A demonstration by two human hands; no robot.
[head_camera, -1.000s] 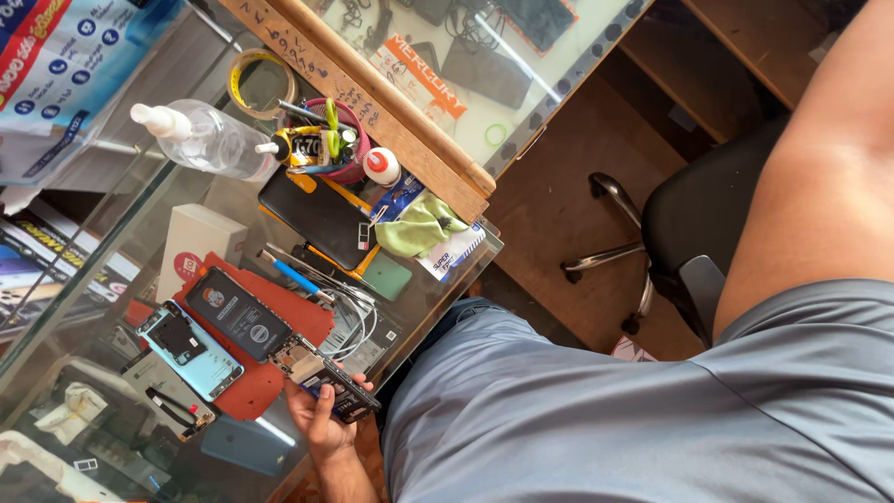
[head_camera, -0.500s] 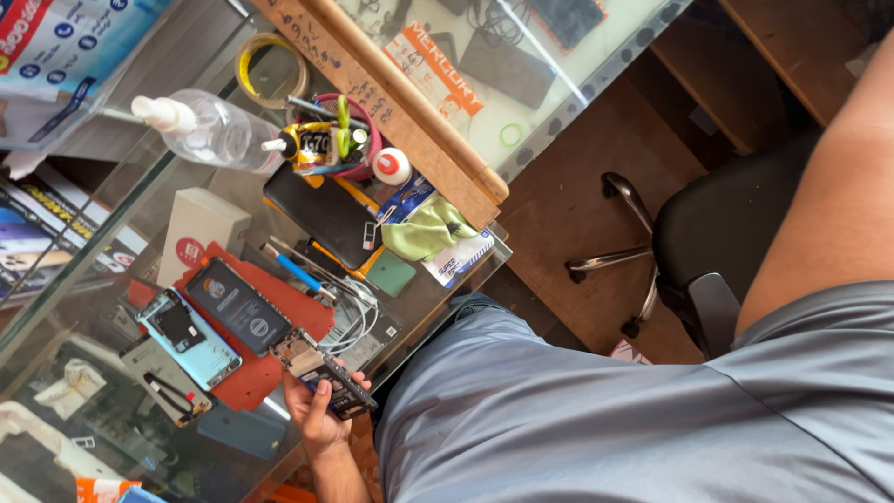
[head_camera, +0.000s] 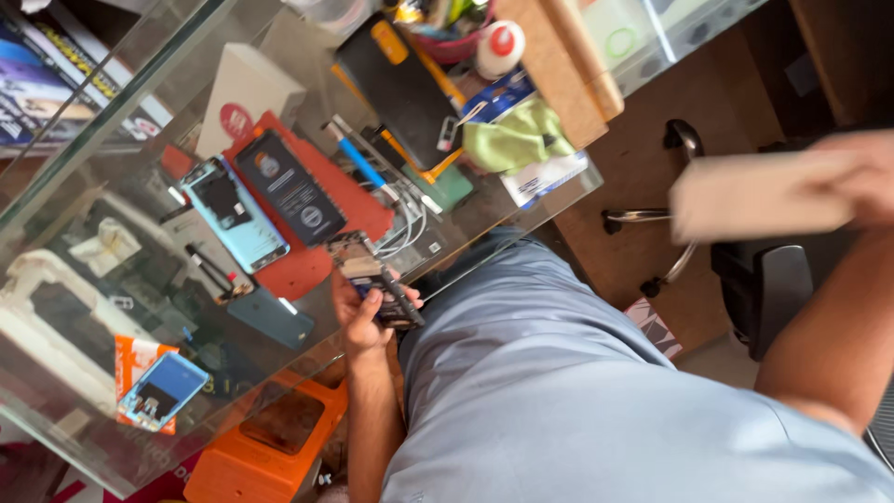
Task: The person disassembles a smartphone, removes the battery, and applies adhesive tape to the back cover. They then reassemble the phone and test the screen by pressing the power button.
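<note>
My left hand (head_camera: 361, 321) grips a dark, opened phone (head_camera: 377, 278) at the near edge of the glass table (head_camera: 549, 200). Beside it a red work mat (head_camera: 326, 200) carries a black phone back (head_camera: 291, 186) and a light blue phone frame (head_camera: 233, 212). A blue-handled tool (head_camera: 358, 160) and white cables (head_camera: 405, 228) lie next to the mat. My right hand (head_camera: 871, 177) is raised at the far right, away from the table. It holds a flat pale box (head_camera: 759, 194), which is blurred, above the office chair (head_camera: 773, 289).
A green cloth (head_camera: 512, 135), a white box (head_camera: 244, 93), a black pad (head_camera: 396, 84) and a pink cup of tools (head_camera: 456, 37) crowd the tabletop. Under the glass sit phone parts and an orange box (head_camera: 265, 447). The chair's chrome base (head_camera: 652, 214) stands on brown floor.
My right hand has come into view at the right with the pale box. The view has shifted closer to the table. My left hand still holds the opened phone.
</note>
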